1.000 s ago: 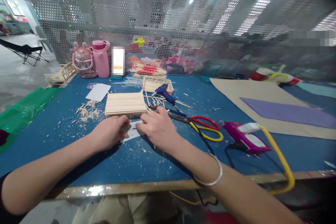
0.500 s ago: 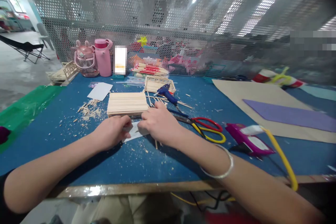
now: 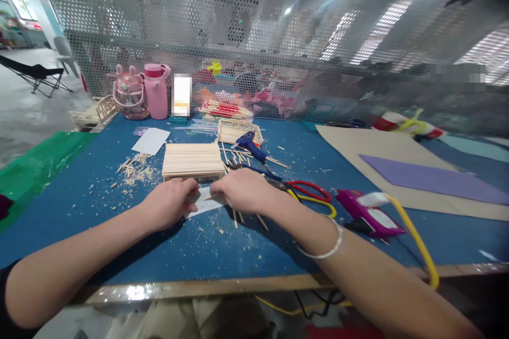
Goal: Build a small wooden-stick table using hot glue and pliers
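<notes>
White paper slip (image 3: 201, 206) is seen on blue tabletop (image 3: 159, 259), btwn L hand (image 3: 169, 202) (fingers curled) & R hand (image 3: 243, 190) (fingers bunched); grip of either can't be told. Prob. light, limp; best held by edges. Far side is bounded by wooden-stick panel (image 3: 193, 159); more room is left toward near table edge (image 3: 222, 284).

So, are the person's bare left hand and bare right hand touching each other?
Apart. The head view shows a gap between the bare left hand and the bare right hand, with the flat white paper visible in it.
</notes>
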Demonstrator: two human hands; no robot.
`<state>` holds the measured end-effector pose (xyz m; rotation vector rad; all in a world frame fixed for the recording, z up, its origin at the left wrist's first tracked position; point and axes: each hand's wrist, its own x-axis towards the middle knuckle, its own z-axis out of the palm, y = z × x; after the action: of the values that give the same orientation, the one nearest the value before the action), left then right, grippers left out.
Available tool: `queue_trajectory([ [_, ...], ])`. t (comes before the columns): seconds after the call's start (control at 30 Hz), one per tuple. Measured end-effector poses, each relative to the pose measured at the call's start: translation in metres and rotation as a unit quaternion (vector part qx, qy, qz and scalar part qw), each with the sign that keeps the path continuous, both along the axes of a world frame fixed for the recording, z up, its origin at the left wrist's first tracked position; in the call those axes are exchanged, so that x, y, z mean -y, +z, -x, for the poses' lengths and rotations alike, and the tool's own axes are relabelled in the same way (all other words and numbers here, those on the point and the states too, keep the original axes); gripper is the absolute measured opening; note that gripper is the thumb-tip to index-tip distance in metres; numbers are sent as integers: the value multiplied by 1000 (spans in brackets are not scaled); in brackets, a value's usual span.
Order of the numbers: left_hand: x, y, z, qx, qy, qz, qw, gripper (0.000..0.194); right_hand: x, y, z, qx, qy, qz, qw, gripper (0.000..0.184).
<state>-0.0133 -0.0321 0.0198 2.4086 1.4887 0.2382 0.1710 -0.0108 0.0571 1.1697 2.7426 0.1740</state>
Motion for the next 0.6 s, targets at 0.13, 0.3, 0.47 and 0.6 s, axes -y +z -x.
queue_trajectory([
  [0.13, 1, 2, -1, -5, 6, 4, 1000, 21, 1, -1, -1, 5, 18, -11, 1000, 20],
  [0.3, 0, 0, 0, 1, 5, 3, 1000, 22, -5, -10, -11, -47, 37, 3, 998, 22],
  [0.47, 0, 0, 1, 0, 4, -2, 1000, 23, -15, -14, -15, -98, 49, 45, 993, 22],
  [0.6, 1, 1, 0, -2, 4, 3, 1000, 23, -15, -8, -11, -92, 53, 29, 994, 16],
])
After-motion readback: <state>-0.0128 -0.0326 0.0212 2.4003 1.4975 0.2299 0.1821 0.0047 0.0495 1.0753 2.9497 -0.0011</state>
